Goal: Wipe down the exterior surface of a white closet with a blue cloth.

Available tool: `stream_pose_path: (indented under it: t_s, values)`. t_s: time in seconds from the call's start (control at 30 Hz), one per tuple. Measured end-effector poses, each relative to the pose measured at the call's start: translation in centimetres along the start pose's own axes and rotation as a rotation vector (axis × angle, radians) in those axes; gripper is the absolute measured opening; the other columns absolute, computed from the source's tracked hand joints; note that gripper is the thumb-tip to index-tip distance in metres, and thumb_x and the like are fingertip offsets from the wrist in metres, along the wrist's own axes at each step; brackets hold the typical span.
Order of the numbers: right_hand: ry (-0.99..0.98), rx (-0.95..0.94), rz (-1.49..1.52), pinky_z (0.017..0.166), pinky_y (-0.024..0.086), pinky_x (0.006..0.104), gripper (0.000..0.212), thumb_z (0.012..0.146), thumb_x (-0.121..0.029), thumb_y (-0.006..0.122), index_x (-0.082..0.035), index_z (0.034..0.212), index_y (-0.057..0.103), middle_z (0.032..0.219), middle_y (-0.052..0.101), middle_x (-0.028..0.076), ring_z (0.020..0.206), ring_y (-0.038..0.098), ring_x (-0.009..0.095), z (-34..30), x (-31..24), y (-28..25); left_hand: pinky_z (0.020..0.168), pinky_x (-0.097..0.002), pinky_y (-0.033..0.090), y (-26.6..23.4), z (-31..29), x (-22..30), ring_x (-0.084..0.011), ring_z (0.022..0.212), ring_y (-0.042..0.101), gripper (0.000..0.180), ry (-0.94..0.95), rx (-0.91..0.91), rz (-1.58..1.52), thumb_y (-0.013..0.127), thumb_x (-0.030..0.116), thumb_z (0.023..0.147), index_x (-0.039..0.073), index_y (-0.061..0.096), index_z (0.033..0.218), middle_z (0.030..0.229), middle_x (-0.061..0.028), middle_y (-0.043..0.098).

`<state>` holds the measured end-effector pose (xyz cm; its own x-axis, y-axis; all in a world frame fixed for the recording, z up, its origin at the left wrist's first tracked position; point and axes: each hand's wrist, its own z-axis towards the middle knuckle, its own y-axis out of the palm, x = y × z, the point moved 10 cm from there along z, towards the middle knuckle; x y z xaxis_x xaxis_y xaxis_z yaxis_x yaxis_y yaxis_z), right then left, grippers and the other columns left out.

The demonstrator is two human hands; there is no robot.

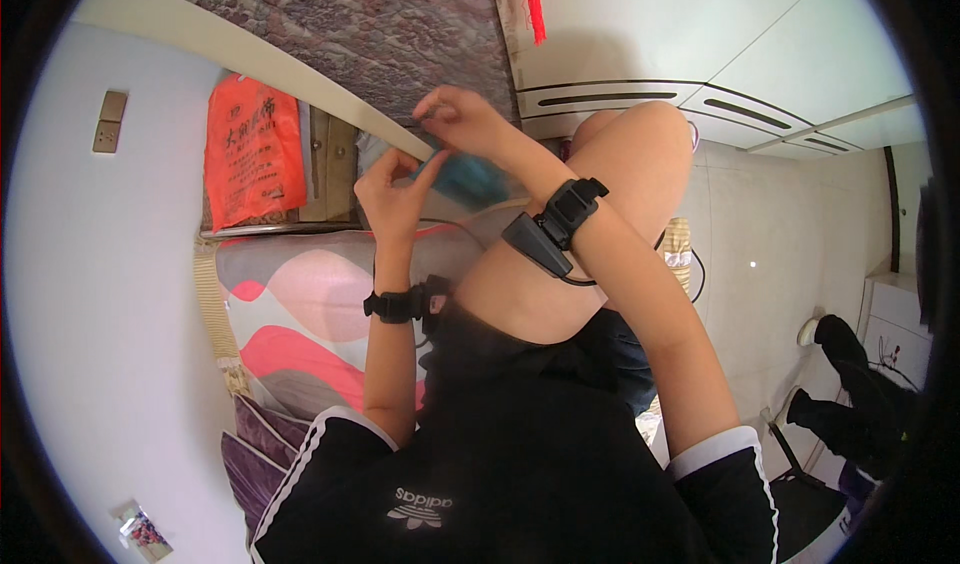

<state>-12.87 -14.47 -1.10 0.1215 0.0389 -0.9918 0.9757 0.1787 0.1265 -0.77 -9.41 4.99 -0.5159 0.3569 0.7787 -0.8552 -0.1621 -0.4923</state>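
Observation:
Both hands are raised close together over my knee. My left hand (pixel 393 196) is closed, with thumb and forefinger pinched at the edge of a soft teal piece (pixel 470 181). The teal piece is smeared by motion, so its kind cannot be told; it hangs between my left fingers and my right wrist. Just above and to the right, my right hand (pixel 462 121) has its fingers curled in toward the thumb. Whatever those right fingers hold, if anything, is too small to make out. Black straps with small devices (pixel 572 211) (pixel 401 306) sit on my wrists.
I sit on a patterned pink and grey cushion (pixel 305 274). A pale rail (pixel 290 79) runs from the upper left toward my hands, with an orange bag (pixel 255 149) beside it. White cabinets (pixel 640 54) stand ahead; a person's dark-clothed legs (pixel 850 394) are at right.

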Motion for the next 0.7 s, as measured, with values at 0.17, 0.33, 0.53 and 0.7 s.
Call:
stream_pose_path:
  t_s: [0.17,0.33,0.53,0.7]
  values:
    - [-0.073,-0.140,0.065,0.053,0.040,0.0208,0.016,0.087,-0.007,0.055,-0.007,0.103,0.055,0.069,0.054,-0.003,0.059,0.046,0.005,-0.3,-1.7,0.7,0.053,-0.0183,0.039,-0.3,0.2,0.9,-0.0024,0.058,0.047,0.024,0.038,-0.001,0.028,0.077,0.006,0.070,0.000,0.054,0.066,0.060,0.0022,0.052]
    - [-0.108,-0.174,0.225,0.059,0.041,0.0213,0.019,0.089,-0.013,0.056,-0.007,0.106,0.054,0.067,0.052,-0.004,0.066,0.048,0.004,-0.7,-3.9,0.9,0.052,-0.0237,0.039,-1.9,1.0,2.9,-0.0088,0.051,0.047,0.029,0.062,0.099,0.043,0.081,0.013,0.064,0.000,0.055,0.062,0.054,-0.0029,0.051]
    - [-0.124,-0.186,0.323,0.060,0.041,0.0204,0.020,0.089,-0.017,0.056,-0.007,0.107,0.053,0.068,0.052,-0.005,0.067,0.048,0.005,-1.2,-5.3,0.6,0.052,-0.0231,0.039,-2.8,1.6,4.9,-0.0088,0.052,0.045,0.030,0.131,0.144,0.028,0.080,0.012,0.065,0.000,0.054,0.062,0.056,-0.0027,0.050]
    - [-0.093,-0.187,0.289,0.059,0.039,0.0201,0.020,0.090,-0.018,0.056,-0.008,0.106,0.054,0.066,0.051,-0.004,0.065,0.048,0.005,-1.4,-4.9,0.9,0.053,-0.0226,0.039,-3.0,1.5,5.2,-0.0084,0.053,0.044,0.030,0.131,0.132,0.040,0.080,0.012,0.065,-0.001,0.053,0.063,0.056,-0.0022,0.049]
